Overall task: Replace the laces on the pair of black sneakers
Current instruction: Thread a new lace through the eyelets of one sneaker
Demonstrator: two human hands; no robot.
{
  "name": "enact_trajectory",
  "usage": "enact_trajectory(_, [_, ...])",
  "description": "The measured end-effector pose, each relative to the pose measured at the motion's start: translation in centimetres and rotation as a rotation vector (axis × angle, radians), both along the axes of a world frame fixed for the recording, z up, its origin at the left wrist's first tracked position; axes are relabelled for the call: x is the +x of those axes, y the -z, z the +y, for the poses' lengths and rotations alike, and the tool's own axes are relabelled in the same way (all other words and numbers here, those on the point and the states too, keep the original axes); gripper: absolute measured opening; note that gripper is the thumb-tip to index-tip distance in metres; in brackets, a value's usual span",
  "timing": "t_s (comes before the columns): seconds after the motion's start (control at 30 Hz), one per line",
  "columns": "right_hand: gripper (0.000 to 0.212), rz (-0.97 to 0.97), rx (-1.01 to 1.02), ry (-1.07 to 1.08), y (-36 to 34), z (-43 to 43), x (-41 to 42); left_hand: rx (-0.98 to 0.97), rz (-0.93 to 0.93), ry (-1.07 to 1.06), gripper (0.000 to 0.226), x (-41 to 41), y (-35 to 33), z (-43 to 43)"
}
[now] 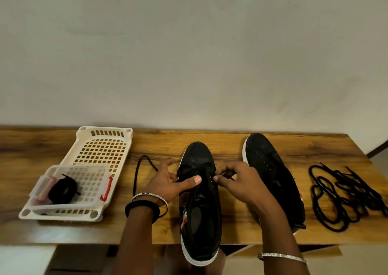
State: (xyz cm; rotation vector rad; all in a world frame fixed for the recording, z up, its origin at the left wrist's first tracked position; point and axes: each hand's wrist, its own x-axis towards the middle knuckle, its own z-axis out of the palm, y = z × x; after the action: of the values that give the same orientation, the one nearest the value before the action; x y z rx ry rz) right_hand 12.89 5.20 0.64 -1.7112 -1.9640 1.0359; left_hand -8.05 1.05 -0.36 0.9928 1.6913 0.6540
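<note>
Sneaker in the middle is matte black with a white rubber sole, its heel poking past the front edge of the grainy wooden table. Left hand clamps its side, thumb flat across the tongue. Right hand pinches a thin round lace at the eyelets, the other end looping out left. Second sneaker sits just right, then a tangled heap of laces. White grid basket is far left.

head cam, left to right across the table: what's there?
white basket → black lace → left hand → sneaker being laced → right hand → unlaced sneaker → pile of laces
</note>
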Motion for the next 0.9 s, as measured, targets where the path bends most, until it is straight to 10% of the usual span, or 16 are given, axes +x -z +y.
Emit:
enact_trajectory(0.1, [0.011, 0.051, 0.009, 0.017, 0.2, 0.1, 0.4, 0.009, 0.068, -0.026, 0.083, -0.2, 0.6, 0.0])
enact_trajectory(0.23, [0.019, 0.585, -0.183, 0.142, -1.8, -0.3, 0.2, 0.020, 0.127, -0.051, 0.039, -0.4, 0.9, -0.2])
enact_trajectory(0.5, [0.027, 1.196, -0.395, 0.431, -2.3, -0.2, 0.5, 0.167, 0.139, -0.042, 0.009, -0.7, 0.7, 0.0])
enact_trajectory(0.73, [0.007, 0.230, -0.041, 0.197, -0.4, 0.0, -0.5, 0.127, -0.402, -0.334, 0.027, 0.6, -1.5, 0.8])
enact_trajectory(0.9, [0.013, 0.038, 0.036, 0.012, 1.0, 0.4, -0.9, 0.058, -0.649, -0.465, 0.027, 1.3, -1.7, 0.9])
